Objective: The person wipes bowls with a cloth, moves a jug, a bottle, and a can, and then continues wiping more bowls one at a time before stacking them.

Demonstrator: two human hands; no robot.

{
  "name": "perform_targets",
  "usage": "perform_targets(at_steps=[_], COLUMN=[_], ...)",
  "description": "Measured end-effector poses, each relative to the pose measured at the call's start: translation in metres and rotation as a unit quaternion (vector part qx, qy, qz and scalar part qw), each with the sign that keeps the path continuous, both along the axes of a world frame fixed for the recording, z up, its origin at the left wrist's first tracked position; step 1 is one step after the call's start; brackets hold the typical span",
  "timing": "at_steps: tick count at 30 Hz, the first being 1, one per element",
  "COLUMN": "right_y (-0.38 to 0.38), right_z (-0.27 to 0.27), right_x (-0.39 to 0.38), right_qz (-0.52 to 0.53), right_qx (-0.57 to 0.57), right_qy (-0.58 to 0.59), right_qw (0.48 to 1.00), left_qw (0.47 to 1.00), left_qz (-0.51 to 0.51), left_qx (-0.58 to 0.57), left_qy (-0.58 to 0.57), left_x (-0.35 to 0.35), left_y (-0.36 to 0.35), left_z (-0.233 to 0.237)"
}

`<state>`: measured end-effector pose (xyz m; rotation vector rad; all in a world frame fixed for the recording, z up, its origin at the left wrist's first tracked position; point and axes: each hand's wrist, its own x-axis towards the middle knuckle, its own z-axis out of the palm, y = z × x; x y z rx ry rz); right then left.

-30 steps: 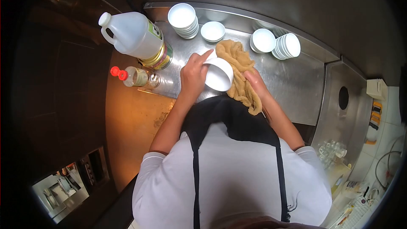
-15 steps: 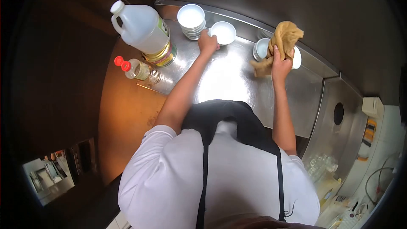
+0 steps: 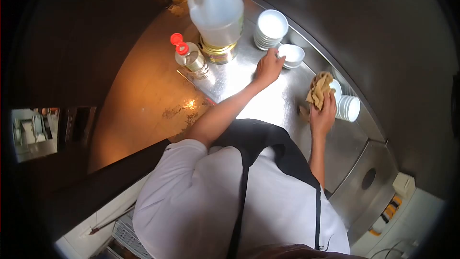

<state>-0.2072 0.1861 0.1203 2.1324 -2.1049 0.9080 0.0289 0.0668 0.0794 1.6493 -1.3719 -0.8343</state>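
My left hand [image 3: 269,68] pinches the near rim of a white bowl [image 3: 292,54], which sits on another white bowl on the steel counter [image 3: 235,84]. Just behind it stands a tall stack of white bowls [image 3: 272,25]. A crumpled tan cloth [image 3: 320,89] is in my right hand [image 3: 323,115], at the right part of the counter. Beside the cloth, a stack of white bowls lies on its side [image 3: 349,108], and another white bowl [image 3: 336,89] shows partly behind the cloth.
At the left, a big translucent jug [image 3: 218,14] stands on a gold tin [image 3: 219,53]. In front of them is a clear bottle with a red cap [image 3: 191,58]. A raised steel edge runs along the back, with an orange-brown surface [image 3: 143,96] to the left.
The view has turned, shifting the counter. A second bowl now shows under the one at my left hand. My right hand and the cloth have come down from over the right-hand bowls to their left side.
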Motion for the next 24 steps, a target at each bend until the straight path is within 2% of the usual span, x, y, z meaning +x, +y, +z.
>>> perform_targets(at_steps=[3, 4, 5, 7, 9, 11, 13, 15, 16, 19, 20, 22, 23, 24], right_y=[0.008, 0.006, -0.001, -0.018, -0.043, -0.075, -0.11, -0.145, -0.159, -0.197, -0.201, -0.206, -0.207, -0.205], right_z=[0.023, 0.03, 0.041, 0.072, 0.099, 0.126, 0.146, 0.16, 0.165, 0.177, 0.181, 0.192, 0.196, 0.198], right_x=[0.008, 0.017, 0.033, 0.078, 0.124, 0.17, 0.213, 0.25, 0.266, 0.302, 0.309, 0.316, 0.319, 0.323], right_qz=[0.028, 0.036, 0.078, 0.153, 0.225, 0.297, 0.33, 0.336, 0.338, 0.355, 0.363, 0.396, 0.412, 0.429], right_qx=[0.077, 0.102, 0.096, 0.085, 0.068, 0.023, -0.049, -0.096, -0.095, -0.039, -0.064, 0.013, 0.051, 0.023], right_qy=[0.07, 0.081, 0.019, -0.102, -0.166, -0.208, -0.2, -0.186, -0.191, -0.168, -0.137, -0.153, -0.161, -0.173], right_qw=[0.994, 0.991, 0.992, 0.979, 0.958, 0.932, 0.921, 0.918, 0.917, 0.919, 0.919, 0.905, 0.895, 0.886], left_qw=[0.992, 0.98, 0.954, 0.897, 0.88, 0.902, 0.944, 0.973, 0.981, 0.98, 0.968, 0.952, 0.953, 0.951], left_qz=[-0.085, -0.04, 0.001, 0.173, 0.312, 0.321, 0.274, 0.165, 0.16, 0.144, 0.084, 0.02, -0.019, -0.057], left_qx=[-0.093, -0.193, -0.291, -0.37, -0.342, -0.273, -0.186, -0.077, -0.059, -0.085, -0.214, -0.306, -0.303, -0.3], left_qy=[0.001, -0.037, -0.076, -0.17, -0.106, -0.1, -0.017, 0.141, 0.09, 0.112, 0.106, -0.007, -0.025, -0.044], left_x=[0.05, 0.07, 0.09, 0.13, 0.161, 0.189, 0.219, 0.245, 0.249, 0.269, 0.277, 0.292, 0.298, 0.302], left_y=[0.069, 0.094, 0.114, 0.138, 0.133, 0.116, 0.1, 0.084, 0.078, 0.069, 0.063, 0.049, 0.041, 0.035], left_z=[0.052, 0.068, 0.082, 0.1, 0.115, 0.116, 0.109, 0.09, 0.089, 0.108, 0.117, 0.154, 0.17, 0.184])
